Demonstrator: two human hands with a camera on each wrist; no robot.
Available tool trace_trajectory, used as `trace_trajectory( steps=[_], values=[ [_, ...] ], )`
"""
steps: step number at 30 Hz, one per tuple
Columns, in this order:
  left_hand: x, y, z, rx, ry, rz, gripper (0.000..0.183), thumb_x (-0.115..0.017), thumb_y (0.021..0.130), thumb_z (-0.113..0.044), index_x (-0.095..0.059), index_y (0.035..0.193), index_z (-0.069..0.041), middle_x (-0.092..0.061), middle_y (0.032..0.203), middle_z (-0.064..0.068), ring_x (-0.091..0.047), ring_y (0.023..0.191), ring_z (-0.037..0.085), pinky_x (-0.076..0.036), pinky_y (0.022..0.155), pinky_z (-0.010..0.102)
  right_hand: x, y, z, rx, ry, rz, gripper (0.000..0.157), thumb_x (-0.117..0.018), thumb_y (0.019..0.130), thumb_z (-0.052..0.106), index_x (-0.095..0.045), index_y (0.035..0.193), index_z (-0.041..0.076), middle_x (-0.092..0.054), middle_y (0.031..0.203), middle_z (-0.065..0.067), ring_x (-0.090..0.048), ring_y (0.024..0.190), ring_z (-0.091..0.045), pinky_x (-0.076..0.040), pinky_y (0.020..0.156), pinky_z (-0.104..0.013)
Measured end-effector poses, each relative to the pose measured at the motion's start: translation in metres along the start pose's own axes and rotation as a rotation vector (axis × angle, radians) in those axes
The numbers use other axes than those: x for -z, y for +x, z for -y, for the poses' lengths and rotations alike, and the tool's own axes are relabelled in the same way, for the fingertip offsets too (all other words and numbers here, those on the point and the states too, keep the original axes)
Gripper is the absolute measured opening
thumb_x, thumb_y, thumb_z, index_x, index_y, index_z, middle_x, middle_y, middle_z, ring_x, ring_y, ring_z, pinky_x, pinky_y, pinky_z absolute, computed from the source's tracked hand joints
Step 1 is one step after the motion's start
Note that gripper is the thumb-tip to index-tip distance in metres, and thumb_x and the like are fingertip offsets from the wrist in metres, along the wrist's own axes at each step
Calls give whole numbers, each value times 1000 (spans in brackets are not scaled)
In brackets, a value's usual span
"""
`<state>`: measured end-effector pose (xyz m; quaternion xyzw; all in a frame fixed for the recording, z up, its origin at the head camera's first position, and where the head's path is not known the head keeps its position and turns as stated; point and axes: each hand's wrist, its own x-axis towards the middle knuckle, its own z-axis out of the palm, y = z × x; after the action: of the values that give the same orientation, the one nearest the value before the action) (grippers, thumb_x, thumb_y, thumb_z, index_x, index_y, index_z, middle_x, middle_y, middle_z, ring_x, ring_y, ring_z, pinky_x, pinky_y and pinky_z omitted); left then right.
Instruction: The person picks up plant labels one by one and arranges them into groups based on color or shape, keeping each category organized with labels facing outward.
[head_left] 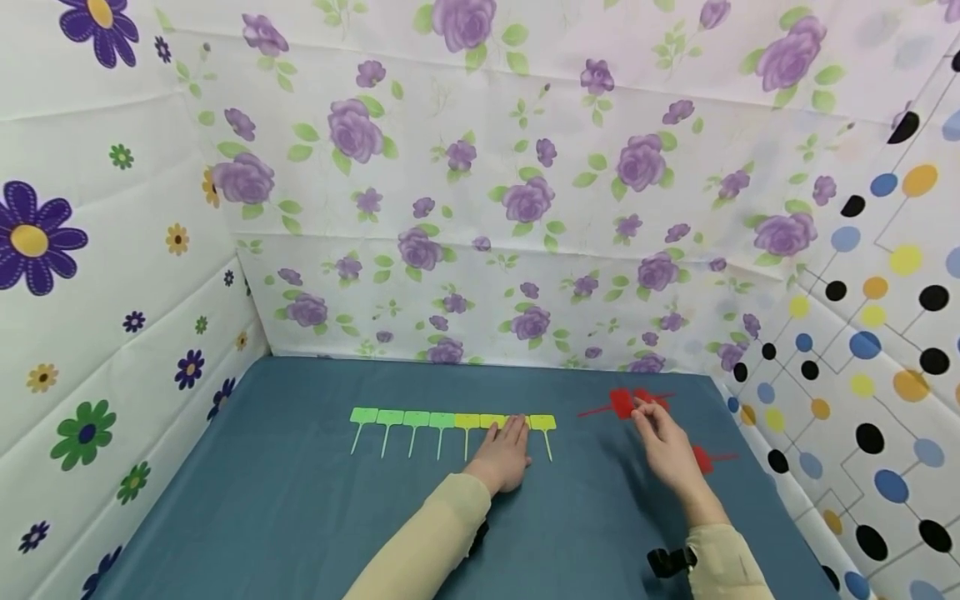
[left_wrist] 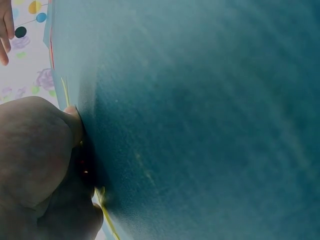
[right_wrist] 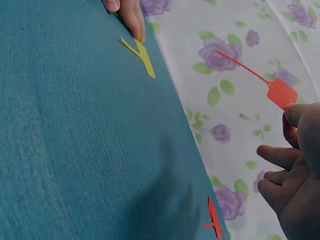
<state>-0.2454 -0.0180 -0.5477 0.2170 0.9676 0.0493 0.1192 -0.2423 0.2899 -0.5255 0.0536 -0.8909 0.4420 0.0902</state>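
A row of flat plastic tags with thin tails lies on the cloth, green tags (head_left: 403, 418) on the left and yellow tags (head_left: 543, 422) on the right. My left hand (head_left: 504, 457) rests over the yellow part with its fingers extended, covering some of those tags. Between thumb and forefinger, my right hand (head_left: 666, 450) pinches a red tag (right_wrist: 282, 94) by its flat head, above the cloth, the tail pointing left in the head view. Another red tag (head_left: 655, 399) is behind that hand, and one more red tag (head_left: 702, 459) lies to its right, partly hidden by the wrist.
Blue-grey cloth (head_left: 285, 492) covers the table. Flowered sheeting (head_left: 480, 183) stands along the back, with patterned sheets on the left (head_left: 150, 333) and right (head_left: 877, 400). A black wrist mount (head_left: 670, 562) sits at the right cuff.
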Motion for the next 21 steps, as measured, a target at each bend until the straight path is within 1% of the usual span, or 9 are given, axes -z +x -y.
trace_trajectory(
  steps=[3,6,7,11,12,16,21],
  values=[
    [2,0,0,-1,24,-3,64,-46,117,-37,-27,172,-12,-16,179,4,-12,165,20,-15,133,45,-2,2,1,-5,-20,23,45,-50,113,50,-60,116,6,-48,163,-20,-23,160,-46,-34,121,-67],
    [-2,5,1,-4,14,-3,63,-46,117,-36,-26,172,-11,-15,179,4,-11,165,21,-15,133,46,-3,3,0,-21,-49,58,45,-52,112,52,-61,116,8,-46,164,-19,-20,161,-45,-36,118,-69],
    [-1,3,1,-3,16,-2,63,-46,117,-36,-26,172,-11,-15,179,4,-11,165,20,-14,133,45,-5,4,0,-22,-60,68,45,-52,112,52,-61,117,8,-45,165,-18,-18,161,-45,-37,117,-70],
    [-2,4,3,-8,-3,-6,63,-46,117,-34,-25,172,-10,-13,180,5,-9,165,21,-13,133,46,-9,7,1,-28,-73,82,46,-52,112,53,-62,118,9,-44,166,-19,-18,161,-45,-36,117,-72],
    [2,1,2,-10,0,-2,64,-45,117,-35,-25,172,-10,-13,180,5,-8,165,21,-12,133,46,-9,7,1,-29,-71,81,46,-51,112,53,-61,118,9,-45,165,-19,-18,161,-45,-35,118,-72],
    [3,-2,2,-20,23,-17,64,-46,117,-37,-27,171,-10,-15,179,6,-11,165,22,-15,133,46,-11,9,0,-36,-45,79,45,-48,114,51,-59,119,8,-44,166,-19,-17,161,-45,-33,120,-70],
    [4,-4,1,-26,35,-29,64,-48,116,-36,-28,171,-9,-17,179,7,-14,165,23,-16,133,47,-12,12,-1,-35,-16,75,37,-41,118,42,-56,117,8,-42,167,-19,-15,162,-45,-36,118,-68]
  ],
)
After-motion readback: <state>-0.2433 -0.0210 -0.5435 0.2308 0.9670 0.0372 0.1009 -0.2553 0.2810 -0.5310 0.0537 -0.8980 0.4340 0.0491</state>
